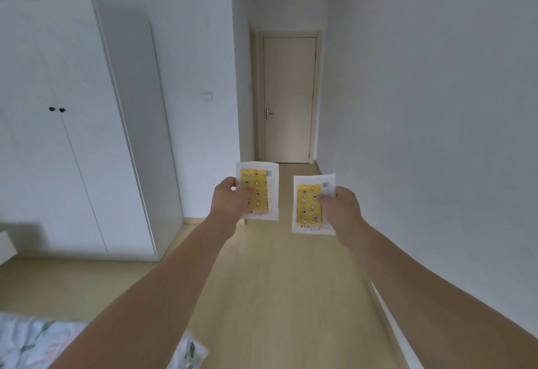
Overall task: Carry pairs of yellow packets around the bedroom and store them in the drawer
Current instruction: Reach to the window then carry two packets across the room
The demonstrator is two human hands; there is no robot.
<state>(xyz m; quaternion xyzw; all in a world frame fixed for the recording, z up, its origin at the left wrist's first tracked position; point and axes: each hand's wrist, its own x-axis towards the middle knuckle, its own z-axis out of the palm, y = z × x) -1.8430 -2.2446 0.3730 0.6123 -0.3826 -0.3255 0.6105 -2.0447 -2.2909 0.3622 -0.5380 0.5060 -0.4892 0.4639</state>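
Head view: we pinch a yellow packet (256, 191) in our left hand (233, 198) and another packet (310, 204) in our right hand (339, 207), mid-carry, with no drawer visible yet.

small print on both yellow packets (257, 191) too blurred, nothing readable

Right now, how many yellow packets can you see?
2. One packet is held up in the left hand, the other packet in the right hand, side by side and apart. Others may lie out of view.
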